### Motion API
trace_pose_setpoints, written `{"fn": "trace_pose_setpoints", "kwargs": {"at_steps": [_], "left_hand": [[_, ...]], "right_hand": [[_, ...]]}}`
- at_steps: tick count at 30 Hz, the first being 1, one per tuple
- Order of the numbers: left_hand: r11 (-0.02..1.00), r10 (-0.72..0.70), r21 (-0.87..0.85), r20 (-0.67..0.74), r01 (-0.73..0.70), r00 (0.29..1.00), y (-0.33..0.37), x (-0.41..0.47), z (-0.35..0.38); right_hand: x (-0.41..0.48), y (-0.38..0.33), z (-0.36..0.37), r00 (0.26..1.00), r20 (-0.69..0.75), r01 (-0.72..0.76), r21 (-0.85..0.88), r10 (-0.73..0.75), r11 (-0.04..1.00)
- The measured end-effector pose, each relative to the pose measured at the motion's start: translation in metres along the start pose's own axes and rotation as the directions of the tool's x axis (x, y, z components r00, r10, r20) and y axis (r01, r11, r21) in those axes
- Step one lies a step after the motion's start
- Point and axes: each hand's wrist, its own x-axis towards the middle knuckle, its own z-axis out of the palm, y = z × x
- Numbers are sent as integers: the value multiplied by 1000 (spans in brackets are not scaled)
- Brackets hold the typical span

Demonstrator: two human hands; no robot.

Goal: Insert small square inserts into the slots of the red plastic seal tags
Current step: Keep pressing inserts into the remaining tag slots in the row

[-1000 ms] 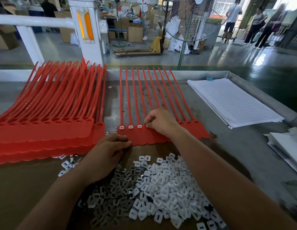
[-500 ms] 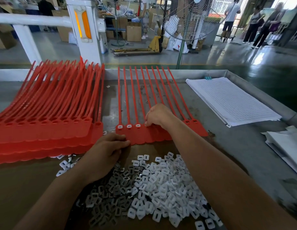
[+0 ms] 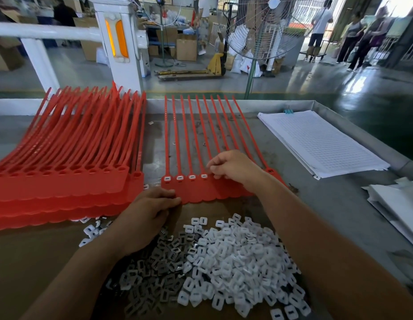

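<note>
Working at the fifth head of the row, the right hand (image 3: 233,167) has its thumb and forefinger bunched tip to tip. The fingers hide whether an insert sits between them. The left hand (image 3: 152,204) lies curled on the near left corner of the row of red seal tags (image 3: 200,192), seemingly steadying it. I cannot tell whether it holds anything in the palm.

The row lies flat on the table (image 3: 327,204) with its tails pointing away. Four seated inserts (image 3: 179,177) show white in its leftmost slots. The step in hand looks like filling the fifth slot, with the slots to the right still to do. The next move would call for a fresh piece from the heap of white inserts (image 3: 235,262) just in front of the row, turned square to its slot and pushed flush.

A second ago only three slots showed white and the right hand was one head further left. It has since stepped right, while the left hand has barely moved. A stack of red tags (image 3: 62,185) lies to the left and gridded paper (image 3: 320,144) to the right.
</note>
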Motion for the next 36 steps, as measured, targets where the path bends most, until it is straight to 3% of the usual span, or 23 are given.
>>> {"fn": "trace_pose_setpoints", "kwargs": {"at_steps": [2, 6, 12, 23, 26, 29, 31, 36], "left_hand": [[1000, -2, -5, -4, 2, 1000, 1, 1, 0], [1000, -18, -3, -3, 18, 1000, 1, 1, 0], [1000, -21, 1, 5, 21, 1000, 1, 0, -1], [1000, -30, 8, 16, 30, 999, 3, 0, -3], [1000, -25, -1, 9, 25, 1000, 4, -1, -3], [999, -34, -5, 12, 34, 999, 4, -1, -3], [999, -36, -2, 10, 36, 999, 5, 0, -3], [999, -32, 1, 12, 32, 999, 5, -1, -4]], "right_hand": [[-10, 2, -5, 999, -8, 31, -10, -31, 999], [-31, 5, -16, 996, 30, 94, -217, -90, 972], [-61, 6, -24, 976, 216, 79, -351, -1, 933], [-69, 2, -10, 965, 245, 79, -602, 90, 795], [-71, 4, -12, 973, 227, 96, -568, 44, 817], [-72, 6, -13, 991, 128, 15, -331, 29, 944], [-70, 7, -14, 996, 91, 26, -248, -3, 969], [-61, 4, -16, 997, 11, 71, -285, -71, 956]]}}
